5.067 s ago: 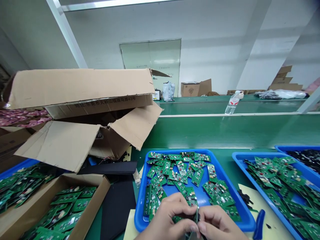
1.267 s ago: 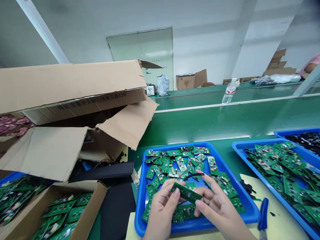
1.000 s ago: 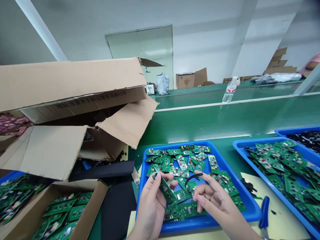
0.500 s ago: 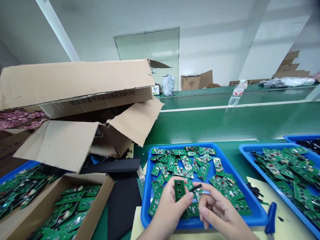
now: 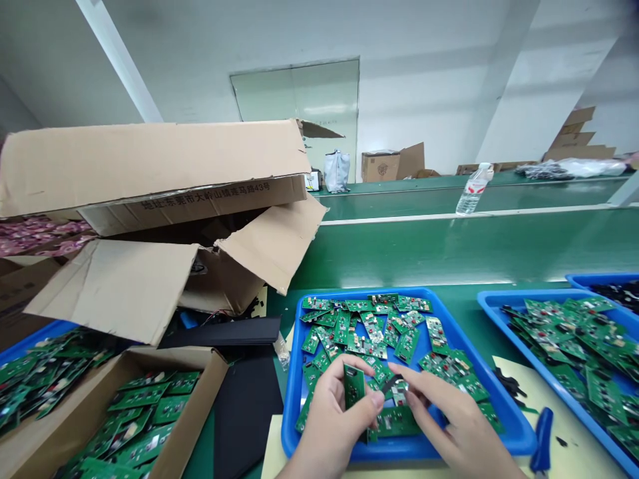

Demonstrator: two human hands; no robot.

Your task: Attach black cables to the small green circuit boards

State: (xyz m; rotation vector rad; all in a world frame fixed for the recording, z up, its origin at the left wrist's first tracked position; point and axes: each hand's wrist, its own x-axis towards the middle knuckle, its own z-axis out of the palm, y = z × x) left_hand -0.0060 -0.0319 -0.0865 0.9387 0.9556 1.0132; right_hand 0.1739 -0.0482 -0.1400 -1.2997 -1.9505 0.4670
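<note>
Green printed circuit board [image 5: 354,386]: small, rectangular, dark component near its upper end; held near upright in the left hand [image 5: 333,420], between thumb and fingers. Thin black strip [image 5: 392,383]: pinched at the right hand's [image 5: 452,419] fingertips, just beside the board, apart from it. Loose green boards [image 5: 397,421] lie in the blue tray [image 5: 399,452] directly below the grip.

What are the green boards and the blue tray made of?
The green circuit board in the left hand looks like stiff fibreglass under a glossy green coating. Its flat, rigid shape and the small parts fixed on it suggest this, though its core can't be seen. The blue tray looks like moulded plastic: smooth, slightly shiny, one colour throughout, with rounded corners.
</note>
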